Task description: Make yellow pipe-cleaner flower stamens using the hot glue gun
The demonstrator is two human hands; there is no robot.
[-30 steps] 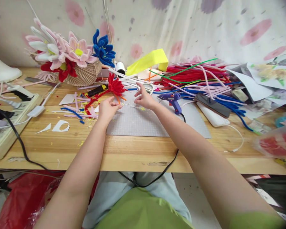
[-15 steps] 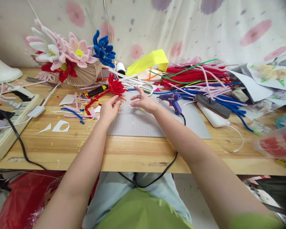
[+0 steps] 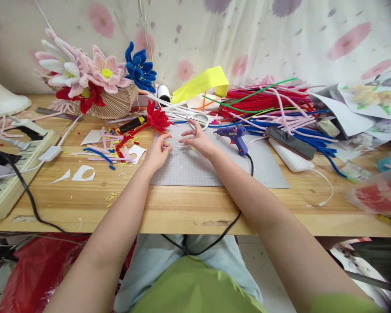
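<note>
Head view, looking down on a wooden tabletop [image 3: 182, 208]. Left hand [image 3: 157, 152] and right hand [image 3: 197, 140] meet over the grey cutting mat [image 3: 195, 169], fingertips pinching a thin, barely visible strand between them. At 12 o'clock of the hands lie a red pipe-cleaner flower [image 3: 157, 117] and scissors [image 3: 198, 119]; at 3 o'clock, a blue glue gun [image 3: 235, 137]; at 2 o'clock, a heap of pipe cleaners [image 3: 273, 108]; at 10 o'clock, a flower basket [image 3: 94, 82].
</note>
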